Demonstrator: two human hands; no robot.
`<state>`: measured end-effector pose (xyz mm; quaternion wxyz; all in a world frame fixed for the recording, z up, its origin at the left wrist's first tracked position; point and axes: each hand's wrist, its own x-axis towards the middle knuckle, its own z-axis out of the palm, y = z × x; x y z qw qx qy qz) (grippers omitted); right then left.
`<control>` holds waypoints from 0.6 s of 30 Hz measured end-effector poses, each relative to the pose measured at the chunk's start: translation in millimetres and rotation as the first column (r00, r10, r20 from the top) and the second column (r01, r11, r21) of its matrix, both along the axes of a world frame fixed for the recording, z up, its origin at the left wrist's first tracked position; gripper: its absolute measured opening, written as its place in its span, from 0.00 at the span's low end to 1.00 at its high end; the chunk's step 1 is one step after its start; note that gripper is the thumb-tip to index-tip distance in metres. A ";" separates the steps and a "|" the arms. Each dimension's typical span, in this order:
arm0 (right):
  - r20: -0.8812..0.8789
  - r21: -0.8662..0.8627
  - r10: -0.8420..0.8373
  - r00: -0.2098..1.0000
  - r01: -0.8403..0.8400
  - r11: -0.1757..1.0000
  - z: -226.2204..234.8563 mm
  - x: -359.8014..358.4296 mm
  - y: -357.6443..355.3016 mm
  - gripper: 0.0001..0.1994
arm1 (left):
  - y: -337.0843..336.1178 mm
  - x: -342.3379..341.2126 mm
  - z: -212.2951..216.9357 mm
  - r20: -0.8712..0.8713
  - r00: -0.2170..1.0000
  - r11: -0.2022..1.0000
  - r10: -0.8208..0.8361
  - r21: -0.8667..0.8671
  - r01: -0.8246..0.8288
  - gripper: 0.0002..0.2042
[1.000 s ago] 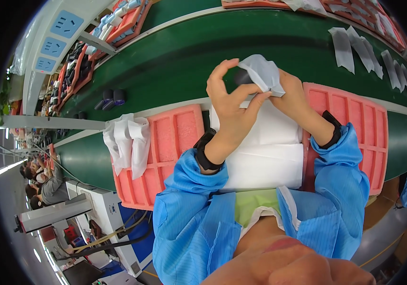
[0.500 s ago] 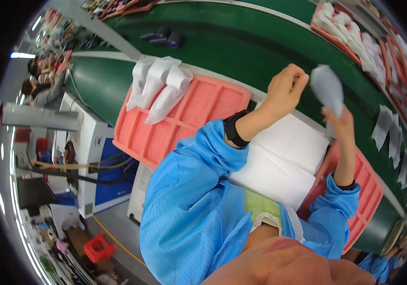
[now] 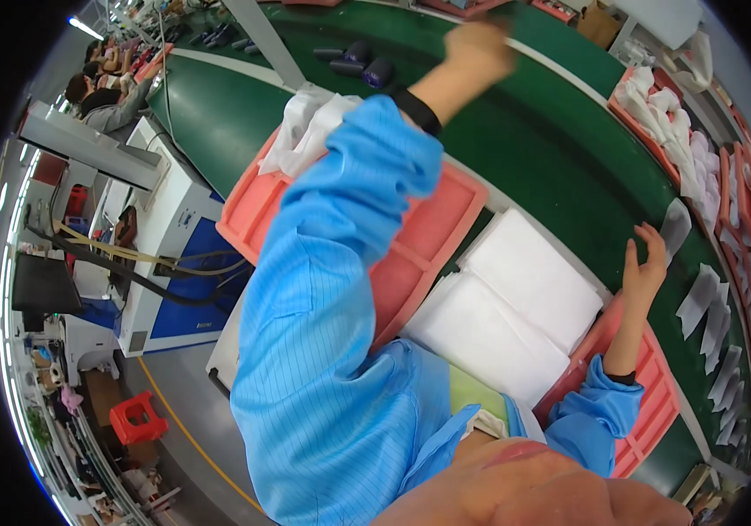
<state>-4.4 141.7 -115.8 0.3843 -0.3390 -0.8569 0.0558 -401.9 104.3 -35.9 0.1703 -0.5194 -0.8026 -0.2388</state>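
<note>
My left hand reaches far out over the green belt, smeared by motion, so its fingers cannot be made out. To the right, my right hand is open above the belt, fingers apart and nothing in them. Just past its fingertips lies a long white-wrapped piece. Close to my body, two stacks of white sheets lie side by side. Several dark blue rounded parts rest on the belt, left of my left hand.
A pink compartment tray sits left of the sheets, partly under my left arm, with white-wrapped pieces on it. Another pink tray is under my right forearm. More wrapped pieces line the belt at right. Filled pink trays stand beyond.
My right hand has let go of the white-wrapped piece, which now lies on the belt at right. My left hand has swung away from the sheets, up and left across the belt.
</note>
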 end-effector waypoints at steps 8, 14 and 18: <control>-0.062 -0.199 0.041 0.997 -0.053 0.978 -2.6 -16.2 -12.6 0.11 | -87.9 -200.3 -142.5 -0.119 0.844 0.787 0.523 -0.315 -0.531 0.13; -0.035 -0.236 0.051 0.998 -0.057 0.970 -4.7 -15.9 -12.4 0.11 | -82.9 -213.7 -152.2 -0.219 0.909 0.801 0.355 -0.430 -0.417 0.14; -0.018 -0.282 0.084 0.996 -0.086 0.956 -5.5 -20.2 -11.1 0.11 | -84.9 -208.9 -134.3 -0.109 0.975 0.713 0.192 -0.667 -0.215 0.18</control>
